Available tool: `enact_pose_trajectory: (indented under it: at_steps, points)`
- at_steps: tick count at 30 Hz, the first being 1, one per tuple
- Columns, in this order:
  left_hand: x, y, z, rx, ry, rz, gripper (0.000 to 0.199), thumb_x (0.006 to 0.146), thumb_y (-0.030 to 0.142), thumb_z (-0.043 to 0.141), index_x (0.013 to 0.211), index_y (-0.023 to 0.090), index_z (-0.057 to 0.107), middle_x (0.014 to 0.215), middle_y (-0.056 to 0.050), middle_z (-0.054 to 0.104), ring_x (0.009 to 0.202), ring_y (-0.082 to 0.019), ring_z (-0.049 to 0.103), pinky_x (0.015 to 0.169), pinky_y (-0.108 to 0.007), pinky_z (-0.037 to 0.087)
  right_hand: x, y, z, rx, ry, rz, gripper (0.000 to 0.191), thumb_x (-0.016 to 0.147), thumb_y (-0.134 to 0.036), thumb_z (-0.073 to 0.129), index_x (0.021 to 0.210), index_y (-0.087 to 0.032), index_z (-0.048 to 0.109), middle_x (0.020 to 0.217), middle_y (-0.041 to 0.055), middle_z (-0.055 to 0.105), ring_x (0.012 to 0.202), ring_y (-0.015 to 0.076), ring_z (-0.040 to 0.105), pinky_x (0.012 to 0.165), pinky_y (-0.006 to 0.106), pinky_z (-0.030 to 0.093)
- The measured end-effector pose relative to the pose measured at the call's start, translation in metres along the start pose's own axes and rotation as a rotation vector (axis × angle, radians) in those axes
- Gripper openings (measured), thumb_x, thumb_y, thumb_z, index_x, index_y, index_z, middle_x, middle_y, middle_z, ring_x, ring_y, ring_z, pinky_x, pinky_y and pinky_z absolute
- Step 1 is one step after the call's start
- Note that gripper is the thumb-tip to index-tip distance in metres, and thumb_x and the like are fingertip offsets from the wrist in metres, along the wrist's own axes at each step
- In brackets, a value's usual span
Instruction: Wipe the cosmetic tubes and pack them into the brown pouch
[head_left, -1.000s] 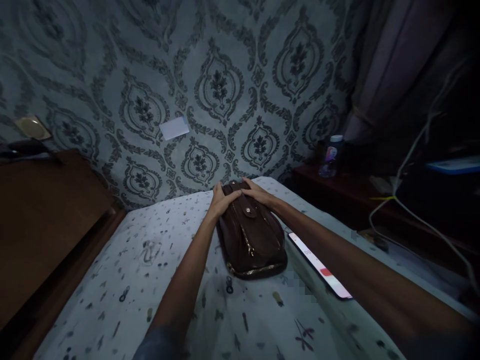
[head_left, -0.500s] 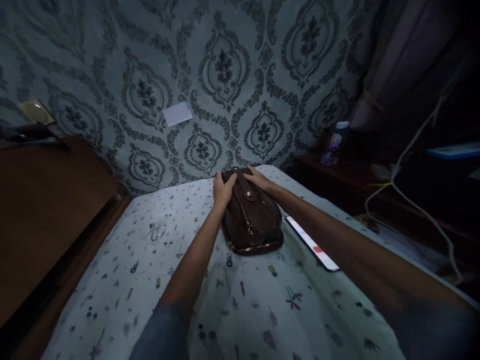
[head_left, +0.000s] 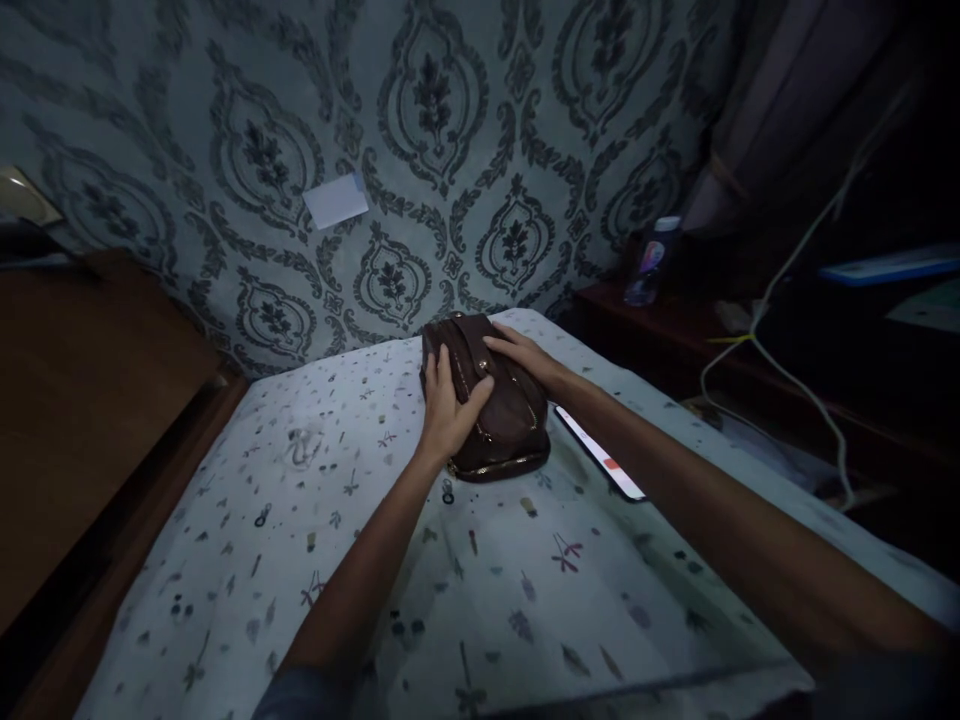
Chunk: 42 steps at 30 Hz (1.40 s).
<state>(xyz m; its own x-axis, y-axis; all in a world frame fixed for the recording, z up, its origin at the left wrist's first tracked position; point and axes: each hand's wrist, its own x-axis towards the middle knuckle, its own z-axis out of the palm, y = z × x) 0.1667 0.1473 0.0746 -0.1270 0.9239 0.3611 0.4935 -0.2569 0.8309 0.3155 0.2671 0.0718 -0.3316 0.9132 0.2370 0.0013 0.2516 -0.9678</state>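
A dark brown leather bag [head_left: 512, 412] with gold zips and a snap strap lies on the patterned white sheet [head_left: 480, 570]. My left hand [head_left: 448, 408] rests on the bag's left side, its fingers apart and the thumb stretched across the front. On the upper right side of the bag lies my right hand [head_left: 527, 357], fingers spread over the leather. Just right of the bag, a phone [head_left: 600, 455] with a lit screen is partly covered by my right forearm.
A clear crumpled item [head_left: 303, 447] lies left on the sheet. At the right, a bottle [head_left: 652, 262] stands on a dark red surface [head_left: 611, 297], near a white cable [head_left: 799, 385]. A brown wooden panel [head_left: 97, 400] borders the left side.
My left hand has moved from the bag's top down its left side, and its fingers lie flatter. My right hand has spread over the right side. The camera view has shifted slightly.
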Motion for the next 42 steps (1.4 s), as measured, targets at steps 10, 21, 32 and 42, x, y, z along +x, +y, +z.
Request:
enact_pose_trajectory:
  at_steps: [10, 21, 32, 42]
  points:
    - [-0.036, 0.004, 0.006, 0.141, 0.048, 0.189, 0.079, 0.089, 0.050, 0.060, 0.156, 0.024, 0.027, 0.168, -0.011, 0.013, 0.157, -0.027, 0.008, 0.128, -0.043, 0.010, -0.059, 0.001, 0.007, 0.127, 0.126, -0.068, 0.065, 0.083, -0.053, 0.066, 0.143, -0.028, 0.055, 0.153, 0.0008, 0.051, 0.140, 0.0269, 0.047, 0.119, 0.046, 0.034]
    - [-0.034, 0.000, 0.018, 0.155, 0.126, 0.211, 0.068, 0.091, 0.043, 0.058, 0.152, 0.027, 0.035, 0.167, -0.008, 0.016, 0.156, -0.026, 0.012, 0.127, -0.042, 0.013, -0.062, -0.001, 0.019, 0.045, 0.197, -0.190, 0.062, 0.088, -0.061, 0.057, 0.137, -0.023, 0.062, 0.148, 0.0050, 0.056, 0.140, 0.0250, 0.048, 0.120, 0.041, 0.033]
    - [-0.036, 0.001, 0.027, 0.175, 0.194, 0.223, 0.061, 0.095, 0.039, 0.048, 0.153, 0.024, 0.035, 0.168, -0.006, 0.018, 0.157, -0.025, 0.010, 0.129, -0.043, 0.010, -0.080, 0.007, 0.031, -0.129, 0.305, -0.258, 0.059, 0.092, -0.058, 0.051, 0.143, -0.028, 0.054, 0.152, 0.0044, 0.051, 0.142, 0.0243, 0.044, 0.122, 0.044, 0.029]
    - [-0.025, -0.003, 0.009, 0.053, 0.206, 0.234, 0.059, 0.093, 0.044, 0.052, 0.146, 0.017, 0.043, 0.145, -0.015, 0.048, 0.141, -0.026, 0.041, 0.122, -0.040, 0.029, -0.078, -0.004, 0.037, -0.541, 0.310, -0.288, 0.062, 0.093, -0.057, 0.046, 0.145, -0.024, 0.049, 0.144, 0.0141, 0.051, 0.141, 0.0333, 0.040, 0.120, 0.055, 0.029]
